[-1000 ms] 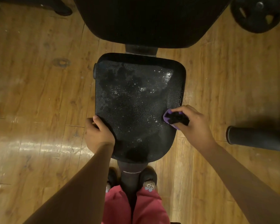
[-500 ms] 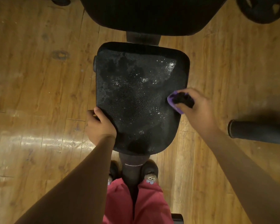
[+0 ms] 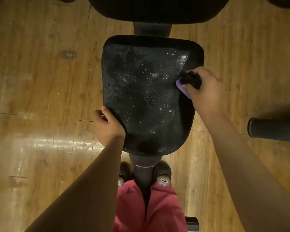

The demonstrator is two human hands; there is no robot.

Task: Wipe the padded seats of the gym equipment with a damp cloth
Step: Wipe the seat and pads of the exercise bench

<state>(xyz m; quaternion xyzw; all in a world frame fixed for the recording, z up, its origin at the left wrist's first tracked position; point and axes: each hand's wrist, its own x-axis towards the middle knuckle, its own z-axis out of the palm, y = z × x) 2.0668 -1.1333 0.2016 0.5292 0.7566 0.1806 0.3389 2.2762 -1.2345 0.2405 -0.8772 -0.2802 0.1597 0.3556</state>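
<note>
A black padded seat [image 3: 147, 97] fills the middle of the view, its grained surface wet and glinting with droplets. My right hand [image 3: 206, 91] grips a bunched purple and black cloth [image 3: 187, 82] against the seat's right edge, about halfway up. My left hand [image 3: 107, 126] holds the seat's lower left edge, thumb on top and fingers curled under the rim. The fingertips of both hands are mostly hidden.
A second black pad [image 3: 157, 9] spans the top, joined by a dark post [image 3: 151, 30]. A black foam roller [image 3: 273, 131] juts in from the right. The seat post [image 3: 144, 166] stands between my slippered feet [image 3: 162, 174] on the wooden floor [image 3: 40, 81].
My right hand has slid the cloth up along the seat's right edge, away from me. My left hand has kept its hold on the lower left edge.
</note>
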